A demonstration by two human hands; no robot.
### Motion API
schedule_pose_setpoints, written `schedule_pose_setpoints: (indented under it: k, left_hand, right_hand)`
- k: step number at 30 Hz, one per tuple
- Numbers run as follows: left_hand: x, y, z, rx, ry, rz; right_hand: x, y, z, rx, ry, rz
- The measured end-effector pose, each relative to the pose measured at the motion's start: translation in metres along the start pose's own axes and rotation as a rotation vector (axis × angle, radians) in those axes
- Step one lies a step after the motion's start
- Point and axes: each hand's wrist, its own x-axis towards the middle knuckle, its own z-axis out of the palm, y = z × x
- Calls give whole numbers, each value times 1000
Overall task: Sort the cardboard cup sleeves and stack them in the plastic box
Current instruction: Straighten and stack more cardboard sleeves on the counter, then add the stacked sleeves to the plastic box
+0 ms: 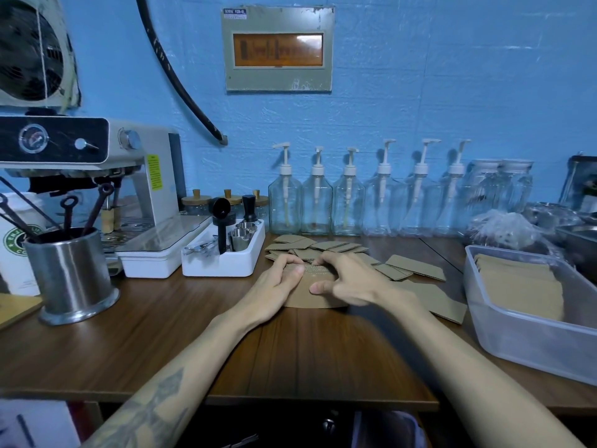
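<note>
Head view: left hand (277, 279) and right hand (345, 279) pinch a sleeve (318, 297) mid-table, squaring it for the box (517, 344) at the right edge.

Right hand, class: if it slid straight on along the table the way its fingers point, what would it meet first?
The right hand points left, across the sleeve under it. It would probably meet the left hand first, whose fingertips lie just opposite.
</note>
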Motion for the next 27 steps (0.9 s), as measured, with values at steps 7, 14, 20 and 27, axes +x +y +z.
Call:
schedule_pose_setpoints:
  k: [7, 14, 20, 27]
  left_hand:
    - [-12, 7, -11, -135, 66, 23]
    - [-9, 31, 5, -211, 99, 100]
    - [10, 80, 63, -283, -48, 150]
    - [35, 131, 139, -239, -158, 206]
  right_hand:
    - [-27, -14, -17, -83, -28, 58]
    - [-74, -13, -88, -75, 55, 157]
    - [-122, 10, -147, -60, 156, 267]
    - [-171, 57, -190, -105, 256, 389]
